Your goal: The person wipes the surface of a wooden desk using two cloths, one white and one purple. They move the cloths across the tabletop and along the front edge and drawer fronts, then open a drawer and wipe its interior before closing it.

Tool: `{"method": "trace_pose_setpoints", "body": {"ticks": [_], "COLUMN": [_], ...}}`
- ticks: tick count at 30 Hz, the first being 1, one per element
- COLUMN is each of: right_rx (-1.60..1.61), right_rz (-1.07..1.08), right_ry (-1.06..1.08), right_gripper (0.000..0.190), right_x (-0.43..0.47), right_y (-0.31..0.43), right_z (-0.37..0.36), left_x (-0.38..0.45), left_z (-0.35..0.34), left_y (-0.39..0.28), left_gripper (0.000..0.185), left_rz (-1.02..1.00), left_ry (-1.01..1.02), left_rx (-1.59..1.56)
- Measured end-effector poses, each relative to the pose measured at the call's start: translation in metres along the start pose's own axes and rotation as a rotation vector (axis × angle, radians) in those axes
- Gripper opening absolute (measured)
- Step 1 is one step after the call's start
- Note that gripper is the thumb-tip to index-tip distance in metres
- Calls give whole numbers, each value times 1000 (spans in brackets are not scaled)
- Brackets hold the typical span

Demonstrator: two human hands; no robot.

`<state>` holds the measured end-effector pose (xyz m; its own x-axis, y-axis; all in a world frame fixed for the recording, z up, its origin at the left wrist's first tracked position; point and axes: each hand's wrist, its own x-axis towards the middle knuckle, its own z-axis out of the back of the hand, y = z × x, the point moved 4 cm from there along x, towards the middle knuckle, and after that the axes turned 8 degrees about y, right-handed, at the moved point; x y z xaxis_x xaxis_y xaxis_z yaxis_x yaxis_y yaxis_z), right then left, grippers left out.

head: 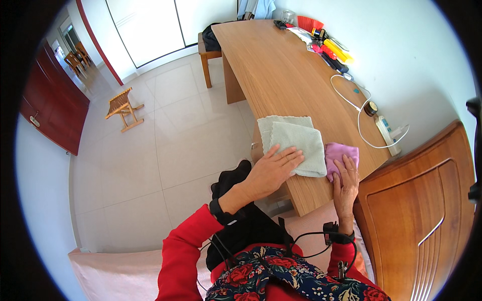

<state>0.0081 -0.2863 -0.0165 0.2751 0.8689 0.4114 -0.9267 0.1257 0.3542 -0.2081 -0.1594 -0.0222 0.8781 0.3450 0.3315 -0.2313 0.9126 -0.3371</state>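
A pale green cloth (299,141), folded with its layers offset, lies on the wooden desk (278,71) near its front end. My left hand (273,169) rests flat on the lower left part of this cloth, palm down. Just to the right is a smaller folded purple cloth (340,152), close to the green one. The fingers of my right hand (345,180) lie over its lower right part, slightly spread. Both hands press from above; neither is seen closed around a cloth. What is under the palms is hidden.
A white cable (359,129), a power strip (386,129) and a small dark jar (371,108) are along the wall side. Farther back lie a yellow object (337,50) and a red brush (309,23). A wooden headboard (418,203) stands right; a folding stool (124,109) stands left.
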Motion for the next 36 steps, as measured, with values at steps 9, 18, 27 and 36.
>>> {"method": "trace_pose_setpoints", "body": {"ticks": [9, 18, 27, 36], "right_rx": [23, 9, 5, 2], "right_rz": [-3, 0, 4, 7], "right_ry": [-1, -7, -4, -7], "right_gripper": [36, 37, 37, 37], "right_x": [0, 0, 0, 0], "right_y": [1, 1, 0, 0], "right_z": [1, 1, 1, 1], "left_x": [30, 29, 10, 23], "left_z": [8, 9, 7, 11], "left_y": [48, 35, 13, 57], "left_gripper": [55, 51, 46, 50], "left_rz": [200, 170, -38, 60], "left_ry": [-105, -148, -115, -87], "left_rx": [89, 95, 56, 102]}}
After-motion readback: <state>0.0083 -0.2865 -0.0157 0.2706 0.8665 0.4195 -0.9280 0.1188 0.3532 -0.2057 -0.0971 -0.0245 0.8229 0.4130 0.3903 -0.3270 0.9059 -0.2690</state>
